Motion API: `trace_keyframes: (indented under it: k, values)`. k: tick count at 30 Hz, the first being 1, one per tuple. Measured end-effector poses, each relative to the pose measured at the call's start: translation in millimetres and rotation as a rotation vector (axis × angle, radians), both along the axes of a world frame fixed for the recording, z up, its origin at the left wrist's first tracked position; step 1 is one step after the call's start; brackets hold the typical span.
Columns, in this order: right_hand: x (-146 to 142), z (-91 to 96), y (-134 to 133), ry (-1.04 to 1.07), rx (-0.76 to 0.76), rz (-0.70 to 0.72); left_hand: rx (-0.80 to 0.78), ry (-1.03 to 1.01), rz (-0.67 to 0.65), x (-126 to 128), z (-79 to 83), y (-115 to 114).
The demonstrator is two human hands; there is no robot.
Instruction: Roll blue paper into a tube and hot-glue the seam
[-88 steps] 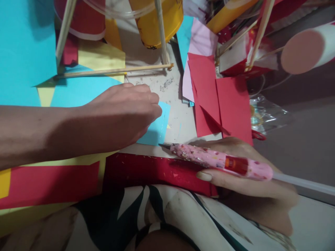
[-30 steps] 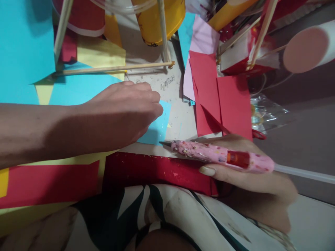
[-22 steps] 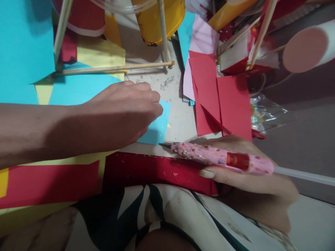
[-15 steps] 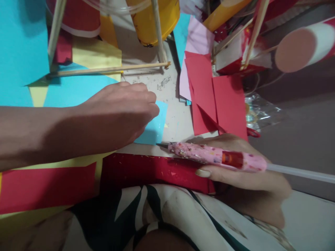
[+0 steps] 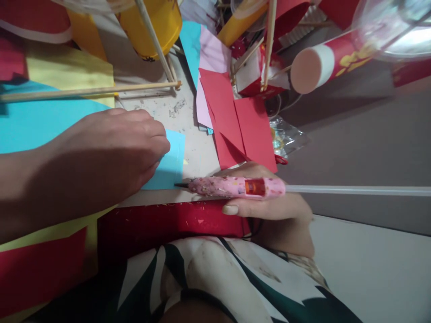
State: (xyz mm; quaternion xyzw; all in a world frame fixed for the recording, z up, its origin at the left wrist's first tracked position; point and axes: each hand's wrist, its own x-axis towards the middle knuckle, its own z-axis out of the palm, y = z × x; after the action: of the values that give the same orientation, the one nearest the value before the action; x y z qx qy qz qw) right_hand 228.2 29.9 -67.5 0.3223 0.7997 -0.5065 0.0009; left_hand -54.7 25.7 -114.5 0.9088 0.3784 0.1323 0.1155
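Observation:
My left hand [image 5: 111,152] lies knuckles up on a small blue paper piece [image 5: 170,163], its curled fingers pressing the paper to the work surface. My right hand [image 5: 269,215] grips a pink glue gun [image 5: 235,187] with a red trigger and a clear glue stick [image 5: 353,190] sticking out to the right. The gun's dark nozzle points left, close to the blue piece's lower right corner.
A thin wooden stick frame [image 5: 90,91] stands behind my left hand. Red paper sheets [image 5: 235,125] and pink paper [image 5: 210,54] lie at the middle right. A yellow cup [image 5: 155,24], a red tube with a pink end [image 5: 313,67] and blue paper [image 5: 40,121] surround them.
The view has swung right, so everything sits further left in the picture. Both hands keep their hold; the glue gun's nozzle stays by the blue piece's corner.

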Motion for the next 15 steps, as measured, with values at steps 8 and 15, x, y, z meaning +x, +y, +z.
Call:
trace_keyframes:
  k: [8,15]
  values:
    - [0.7,-3.4,-0.8,0.066,-0.156,-0.042,-0.021,0.033,-0.011,-1.7,-0.1,-2.4]
    - [2.4,-2.2,0.3,0.053,-0.167,-0.021,-0.024,0.112,0.016,0.4,5.3,-4.7]
